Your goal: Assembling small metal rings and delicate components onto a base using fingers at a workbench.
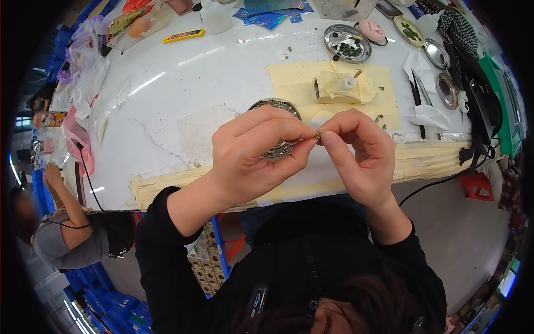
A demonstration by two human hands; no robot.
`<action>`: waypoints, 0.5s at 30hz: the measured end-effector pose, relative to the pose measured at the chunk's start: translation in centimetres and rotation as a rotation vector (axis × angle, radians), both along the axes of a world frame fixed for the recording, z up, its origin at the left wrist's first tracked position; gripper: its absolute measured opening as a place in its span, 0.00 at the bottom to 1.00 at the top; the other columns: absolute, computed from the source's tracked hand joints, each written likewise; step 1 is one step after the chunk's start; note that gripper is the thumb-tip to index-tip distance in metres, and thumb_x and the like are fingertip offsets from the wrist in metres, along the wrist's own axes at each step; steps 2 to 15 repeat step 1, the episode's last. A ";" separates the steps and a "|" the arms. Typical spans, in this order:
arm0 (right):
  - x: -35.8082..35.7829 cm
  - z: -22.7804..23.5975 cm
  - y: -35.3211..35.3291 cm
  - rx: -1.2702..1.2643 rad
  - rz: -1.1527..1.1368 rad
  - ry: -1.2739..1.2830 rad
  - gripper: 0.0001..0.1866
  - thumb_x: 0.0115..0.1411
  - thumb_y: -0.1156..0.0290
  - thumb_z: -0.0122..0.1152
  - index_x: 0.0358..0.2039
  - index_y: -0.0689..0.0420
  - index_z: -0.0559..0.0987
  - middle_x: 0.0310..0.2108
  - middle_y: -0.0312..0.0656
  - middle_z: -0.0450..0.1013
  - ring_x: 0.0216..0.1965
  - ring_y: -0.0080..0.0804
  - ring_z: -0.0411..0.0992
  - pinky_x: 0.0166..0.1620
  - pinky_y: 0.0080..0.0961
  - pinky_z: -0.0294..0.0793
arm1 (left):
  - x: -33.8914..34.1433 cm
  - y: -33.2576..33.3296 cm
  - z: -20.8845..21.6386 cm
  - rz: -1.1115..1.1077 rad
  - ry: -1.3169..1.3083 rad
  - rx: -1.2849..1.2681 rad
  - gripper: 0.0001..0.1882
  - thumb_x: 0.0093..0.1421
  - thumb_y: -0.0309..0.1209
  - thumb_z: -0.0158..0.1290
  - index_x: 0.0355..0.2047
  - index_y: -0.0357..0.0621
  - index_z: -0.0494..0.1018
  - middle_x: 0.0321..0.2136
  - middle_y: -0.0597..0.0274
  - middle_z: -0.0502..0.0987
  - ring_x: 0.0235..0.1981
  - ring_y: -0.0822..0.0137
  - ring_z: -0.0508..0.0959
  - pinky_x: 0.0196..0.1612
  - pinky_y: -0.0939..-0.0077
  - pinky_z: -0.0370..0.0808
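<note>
My left hand (258, 146) and my right hand (360, 153) meet above the table's front edge, both closed in a pinch. Between their fingertips is a tiny brownish metallic piece (317, 136), too small to name. Behind my left hand stands a round metal dish (271, 102) full of small greyish metal bits, partly covered by that hand. Beyond my right hand a small block wrapped in cream masking tape (342, 92) sits on a taped patch (289, 75) of the table, with a white nozzle-like bit on top.
At the back right are a metal dish of dark green pieces (347, 44), tweezers (421, 89), and small round tins (446, 89). A yellow box-cutter pack (183, 36) and a white bottle (216, 19) lie further left. Plastic bags (89, 61) and a pink mesh item (78, 139) edge the left, near another person's arm (69, 217).
</note>
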State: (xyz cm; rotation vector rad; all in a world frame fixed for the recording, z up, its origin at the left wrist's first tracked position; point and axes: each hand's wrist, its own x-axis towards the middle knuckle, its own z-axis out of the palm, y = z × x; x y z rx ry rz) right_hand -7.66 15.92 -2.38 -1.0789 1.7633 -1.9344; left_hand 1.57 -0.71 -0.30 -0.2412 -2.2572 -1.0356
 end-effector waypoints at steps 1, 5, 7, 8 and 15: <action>-0.1 0.0 0.0 0.013 -0.022 0.098 0.05 0.60 0.76 0.61 0.34 0.64 0.77 0.30 0.39 0.75 0.32 0.23 0.74 0.39 0.18 0.74 | 0.1 0.0 0.0 -0.005 -0.018 0.013 0.11 0.46 0.17 0.62 0.31 0.38 0.79 0.27 0.57 0.80 0.28 0.65 0.80 0.31 0.78 0.76; -0.1 0.0 0.0 0.013 -0.022 0.098 0.05 0.60 0.76 0.61 0.34 0.64 0.77 0.30 0.39 0.75 0.32 0.23 0.74 0.39 0.18 0.74 | 0.1 0.0 0.0 -0.005 -0.018 0.013 0.11 0.46 0.17 0.62 0.31 0.38 0.79 0.27 0.57 0.80 0.28 0.65 0.80 0.31 0.78 0.76; -0.1 0.0 0.0 0.013 -0.022 0.098 0.05 0.60 0.76 0.61 0.34 0.64 0.77 0.30 0.39 0.75 0.32 0.23 0.74 0.39 0.18 0.74 | 0.1 0.0 0.0 -0.005 -0.018 0.013 0.11 0.46 0.17 0.62 0.31 0.38 0.79 0.27 0.57 0.80 0.28 0.65 0.80 0.31 0.78 0.76; -0.1 0.0 0.0 0.013 -0.022 0.098 0.05 0.60 0.76 0.61 0.34 0.64 0.77 0.30 0.39 0.75 0.32 0.23 0.74 0.39 0.18 0.74 | 0.1 0.0 0.0 -0.005 -0.018 0.013 0.11 0.46 0.17 0.62 0.31 0.38 0.79 0.27 0.57 0.80 0.28 0.65 0.80 0.31 0.78 0.76; -0.1 0.0 0.0 0.013 -0.022 0.098 0.05 0.60 0.76 0.61 0.34 0.64 0.77 0.30 0.39 0.75 0.32 0.23 0.74 0.39 0.18 0.74 | 0.1 0.0 0.0 -0.005 -0.018 0.013 0.11 0.46 0.17 0.62 0.31 0.38 0.79 0.27 0.57 0.80 0.28 0.65 0.80 0.31 0.78 0.76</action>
